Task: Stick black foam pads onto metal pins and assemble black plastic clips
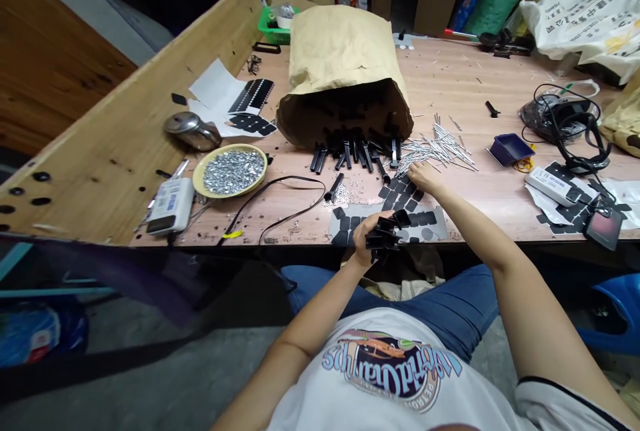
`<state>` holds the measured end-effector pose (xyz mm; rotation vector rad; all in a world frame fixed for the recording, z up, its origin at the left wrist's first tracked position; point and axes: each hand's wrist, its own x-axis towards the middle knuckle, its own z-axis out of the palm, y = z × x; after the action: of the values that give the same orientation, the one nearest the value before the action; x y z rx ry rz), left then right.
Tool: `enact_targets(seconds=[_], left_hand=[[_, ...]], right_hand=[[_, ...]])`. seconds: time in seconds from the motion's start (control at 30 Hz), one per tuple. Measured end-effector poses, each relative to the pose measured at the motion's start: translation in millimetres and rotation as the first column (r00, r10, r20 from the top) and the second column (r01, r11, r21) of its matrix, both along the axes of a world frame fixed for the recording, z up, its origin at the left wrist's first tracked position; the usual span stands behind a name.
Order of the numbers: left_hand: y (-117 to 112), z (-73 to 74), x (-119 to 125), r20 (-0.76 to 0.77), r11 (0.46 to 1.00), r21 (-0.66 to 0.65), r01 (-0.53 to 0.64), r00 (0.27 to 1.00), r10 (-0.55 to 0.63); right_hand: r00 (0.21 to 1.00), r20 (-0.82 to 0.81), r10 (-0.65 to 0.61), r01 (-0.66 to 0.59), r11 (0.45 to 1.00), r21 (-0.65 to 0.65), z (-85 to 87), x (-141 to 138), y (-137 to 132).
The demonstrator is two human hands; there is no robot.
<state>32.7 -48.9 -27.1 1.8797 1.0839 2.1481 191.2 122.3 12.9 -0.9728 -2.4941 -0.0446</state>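
Observation:
My left hand (367,239) is closed around several black plastic pieces (387,231) over the table's front edge. My right hand (424,176) reaches to the near-left edge of a heap of thin silvery rods (440,148). Its fingers look pinched together, and what is between them is too small to make out. Beneath it lie black rounded pads (401,194), with more on a grey sheet (439,223). Further back, a large brown paper sack (345,44) lies with its mouth toward me. Black plastic parts (357,151) spill from it, and one black part (334,188) lies apart.
On the left are a yellow bowl (198,181) of small metal pieces, a white box-shaped device (171,208) and a black cable (285,179). A wooden board (150,91) edges that side. To the right stand a dark blue tray (510,150), a headset (580,138) and a phone (603,226).

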Motion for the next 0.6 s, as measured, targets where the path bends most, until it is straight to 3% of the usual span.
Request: enact_targets(seconds=[0.1,0.2,0.37,0.47,0.6], left_hand=[[1,-0.4,-2,0.017,0.999,-0.009,-0.034,0.999,0.034],[3,-2.1,-3,0.063,0.997,-0.030,-0.070,0.995,0.071],[6,-8.7,-1,0.116,0.989,-0.100,-0.106,0.986,0.117],[6,-14.9,2,0.149,0.983,-0.172,-0.056,0.985,0.082],[3,-26.5,5,0.247,0.959,-0.283,0.009,0.967,0.063]], right_hand=[[0.996,-0.091,-0.007,0.002,0.998,-0.056,8.3,0,-1],[0.972,-0.234,-0.010,0.002,0.999,-0.033,27.5,1,-22],[0.727,-0.670,0.150,-0.012,0.979,0.205,68.6,0,-120],[0.772,-0.582,0.255,-0.122,0.958,0.258,81.8,-7,-170],[0.829,-0.443,0.341,-0.222,0.928,0.298,74.6,-16,-185]])
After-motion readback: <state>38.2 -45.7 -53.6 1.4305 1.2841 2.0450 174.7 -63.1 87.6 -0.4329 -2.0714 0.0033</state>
